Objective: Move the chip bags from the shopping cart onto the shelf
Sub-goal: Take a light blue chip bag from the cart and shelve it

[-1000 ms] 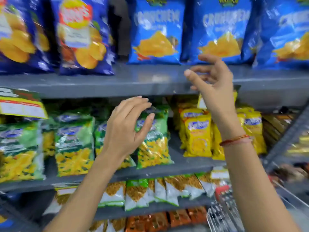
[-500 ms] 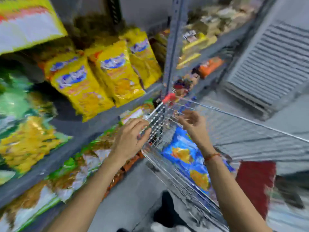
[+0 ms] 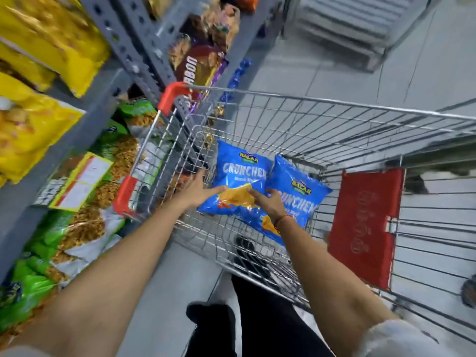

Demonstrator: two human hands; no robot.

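Note:
Two blue Crunchex chip bags lie side by side in the wire shopping cart (image 3: 322,100). The left bag (image 3: 240,171) overlaps the right bag (image 3: 305,194). My left hand (image 3: 197,189) reaches into the cart with fingers spread, its fingertips touching the left bag's near side. My right hand (image 3: 266,202) rests over the seam between the two bags, fingers extended onto the left bag and not visibly closed on it. The grey shelf (image 3: 103,106) stands to the left of the cart.
The shelf holds yellow snack bags (image 3: 33,130) and green snack bags (image 3: 77,228), with a yellow price tag (image 3: 82,181) on its edge. A red seat flap (image 3: 365,225) hangs in the cart's near end. Grey tiled floor (image 3: 334,70) lies beyond the cart.
The view has swung from the upper shelf down to the cart. Both hands came down from shelf height into the cart and now touch the blue bags.

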